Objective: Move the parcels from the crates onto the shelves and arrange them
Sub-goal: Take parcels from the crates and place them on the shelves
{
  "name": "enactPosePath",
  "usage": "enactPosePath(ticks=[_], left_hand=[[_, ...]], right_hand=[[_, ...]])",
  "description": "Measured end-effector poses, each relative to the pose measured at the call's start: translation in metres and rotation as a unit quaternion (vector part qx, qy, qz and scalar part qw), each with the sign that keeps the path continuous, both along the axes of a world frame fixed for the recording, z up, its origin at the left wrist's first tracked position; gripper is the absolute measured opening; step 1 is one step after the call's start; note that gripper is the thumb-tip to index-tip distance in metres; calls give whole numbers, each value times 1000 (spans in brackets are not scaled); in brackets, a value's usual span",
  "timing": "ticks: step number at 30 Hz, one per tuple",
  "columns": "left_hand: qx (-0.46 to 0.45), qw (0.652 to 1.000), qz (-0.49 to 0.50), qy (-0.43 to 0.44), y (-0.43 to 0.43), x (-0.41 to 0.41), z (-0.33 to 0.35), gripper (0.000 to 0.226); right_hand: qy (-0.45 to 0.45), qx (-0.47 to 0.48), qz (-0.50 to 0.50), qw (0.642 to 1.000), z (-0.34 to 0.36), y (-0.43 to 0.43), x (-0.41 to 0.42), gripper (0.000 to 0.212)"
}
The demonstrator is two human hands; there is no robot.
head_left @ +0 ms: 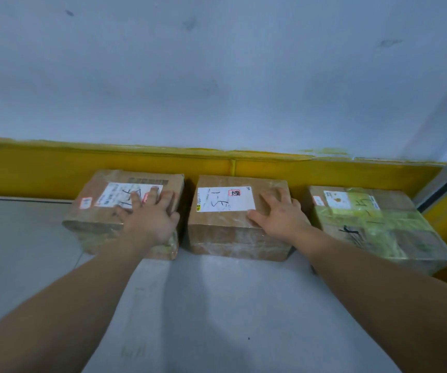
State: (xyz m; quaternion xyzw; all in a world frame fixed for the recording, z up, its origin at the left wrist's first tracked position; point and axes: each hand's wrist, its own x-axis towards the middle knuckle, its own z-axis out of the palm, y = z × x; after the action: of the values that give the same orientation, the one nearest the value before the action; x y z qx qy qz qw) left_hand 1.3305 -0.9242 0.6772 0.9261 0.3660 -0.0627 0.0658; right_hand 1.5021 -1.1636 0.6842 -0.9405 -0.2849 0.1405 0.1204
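Grey shelf (217, 305): three cardboard parcels in a row, backs near yellow rail (55, 170), labels up.
Left parcel (90, 219): long axis left-right, slightly skewed; left hand (149, 219) flat on top, fingers spread.
Middle parcel (225, 224): square-on; right hand (281, 214) spread on its top.
Right parcel (378, 227): long axis front-back, angled rightward.

Marker figures reading "1-5" stand on the white label (225, 199) of the middle parcel (233, 232), just left of the right hand's fingers (267, 198); a red stamp (234, 193) beside them is too small to read. The same "1-5" is penned on the yellow-green tape (365, 210) of the right parcel (408, 238). The left hand's fingers (136, 199) partly cover the marker writing on the shipping label (113, 196) of the left parcel (95, 220); its print is illegible.
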Motion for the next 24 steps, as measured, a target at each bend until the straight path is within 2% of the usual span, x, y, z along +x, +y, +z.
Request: enactPosePath(ticks=[5, 8, 13, 17, 20, 24], left_hand=[[-12, 1000, -3, 0, 4, 1, -4, 58], [-35, 999, 0, -17, -1, 5, 4, 64], [17, 989, -132, -60, -53, 34, 18, 75], [-17, 985, -174, -16, -112, 65, 13, 84], [-4, 985, -168, 33, -134, 74, 1, 83], [18, 987, -156, 40, -136, 76, -4, 83]], right_hand=[[-7, 2, -5, 1000, -2, -4, -2, 79], [-32, -5, 1, 999, -2, -11, -1, 80], [-69, 18, -57, 996, -1, -67, 21, 85], [-56, -51, -112, 991, -9, -138, 48, 82], [-22, -109, -119, 987, -17, -175, 57, 84], [-39, -107, -100, 988, -25, -178, 59, 85]])
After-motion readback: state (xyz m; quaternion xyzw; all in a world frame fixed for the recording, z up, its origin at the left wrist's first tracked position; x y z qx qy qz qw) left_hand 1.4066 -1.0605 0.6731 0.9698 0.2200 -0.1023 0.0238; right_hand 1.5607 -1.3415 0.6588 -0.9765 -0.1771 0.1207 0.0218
